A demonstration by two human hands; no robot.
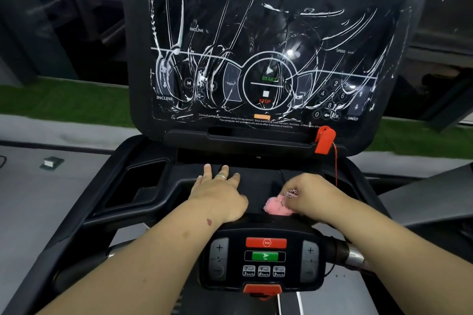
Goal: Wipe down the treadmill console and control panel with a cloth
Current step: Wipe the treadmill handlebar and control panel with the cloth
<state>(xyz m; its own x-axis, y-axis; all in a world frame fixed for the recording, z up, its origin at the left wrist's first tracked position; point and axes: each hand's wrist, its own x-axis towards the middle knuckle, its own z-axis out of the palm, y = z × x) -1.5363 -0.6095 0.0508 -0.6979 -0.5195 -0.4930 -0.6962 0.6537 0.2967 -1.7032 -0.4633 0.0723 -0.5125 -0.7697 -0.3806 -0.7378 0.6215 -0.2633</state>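
Observation:
The treadmill console [271,40] fills the upper view, its black screen streaked with white foam smears. Below it lies a flat black tray area, and nearer me sits the control panel [265,258] with a red Stop button, a green Go button and speed keys. My left hand [220,191] lies flat on the tray, fingers straight, a ring on one finger. My right hand [311,195] grips a pink fluffy cloth [277,207] against the tray, just right of my left hand. A small checked tag shows at the fingers.
A red safety clip [324,139] with a red cord hangs at the console's lower right edge. A deep cup holder [143,184] sits left of the tray. Grey handlebars run out to both sides; a chrome grip sensor [354,255] is at right. A small box [51,162] lies on the grey floor at left.

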